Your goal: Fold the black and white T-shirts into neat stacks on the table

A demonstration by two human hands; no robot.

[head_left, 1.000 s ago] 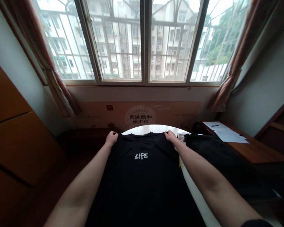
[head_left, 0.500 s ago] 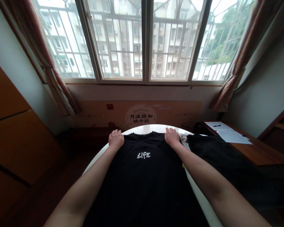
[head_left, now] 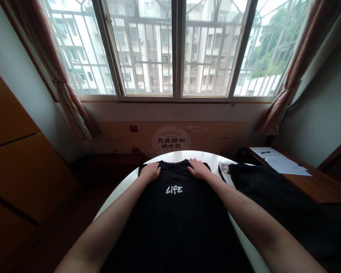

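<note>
A black T-shirt point(head_left: 174, 223) with white lettering, upside down to me, lies spread on a round white table point(head_left: 122, 189). Its neckline points toward the window. My left hand point(head_left: 151, 171) rests on the shirt's left shoulder, fingers stretched out over the cloth. On the other side of the neckline, my right hand point(head_left: 198, 168) lies flat on the right shoulder with its fingers spread. Neither hand grips the fabric. The shirt's lower end runs out of view at the bottom.
To the right, dark folded clothes point(head_left: 267, 189) with a white piece point(head_left: 226, 171) lie over the table's edge. Beyond them stands a wooden desk point(head_left: 324, 185) with papers point(head_left: 284, 163). A printed board point(head_left: 216, 132) leans below the window point(head_left: 147, 49); orange cabinets point(head_left: 11, 151) stand left.
Both hands have come inward from the shirt's outer shoulder edges toward the neckline. Their fingers have let go of the cloth and now lie flat on it.
</note>
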